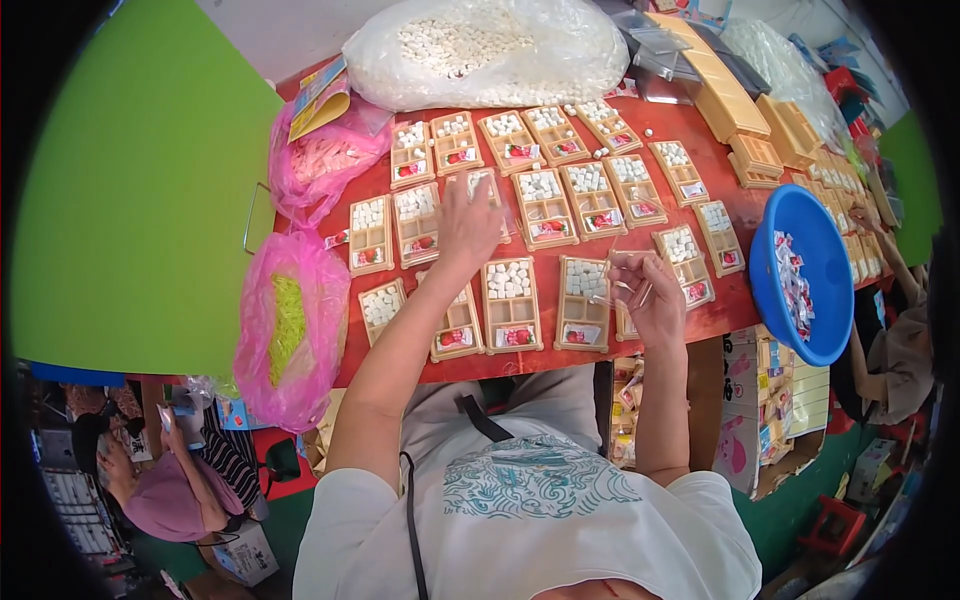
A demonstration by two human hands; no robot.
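Rows of tan divided trays (510, 281) lie on the red table, each with white cube-shaped pieces in one large compartment and a small strawberry-printed packet in a lower one. My left hand (472, 222) reaches over a tray in the middle row, covering much of it; its fingers are blurred and point away from me. Closer to the front edge, my right hand (655, 300) is curled above a tray. Between its thumb and fingers is a clear plastic piece (622, 285), whose full shape I cannot make out.
A big clear bag of white pieces (470, 50) rests at the back. Pink bags (285, 330) lie left, beside a green panel (130, 200). A blue basin (808, 275) of small packets stands right, near stacked trays (735, 105). Another person's hand (865, 217) is at far right.
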